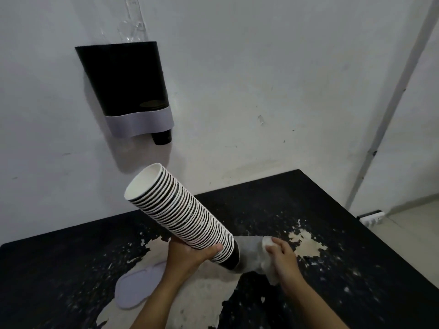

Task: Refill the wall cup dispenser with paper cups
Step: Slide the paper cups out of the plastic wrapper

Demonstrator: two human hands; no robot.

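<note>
A long stack of black paper cups with white rims (183, 210) slants up and to the left over the table, its open mouth toward the wall. My left hand (190, 254) grips the stack near its lower end. My right hand (283, 257) holds crumpled clear plastic wrap (255, 255) just right of the stack's base. The black wall dispenser with a grey band (128, 91) hangs above left, one black cup (162, 137) poking out of its bottom.
The black table (332, 233) has large patches of peeled coating. A flat pale grey lid-like piece (137, 287) lies on it at the lower left. Clear tape or plastic (131, 22) hangs on the wall above the dispenser. A power strip (371, 217) lies on the floor at right.
</note>
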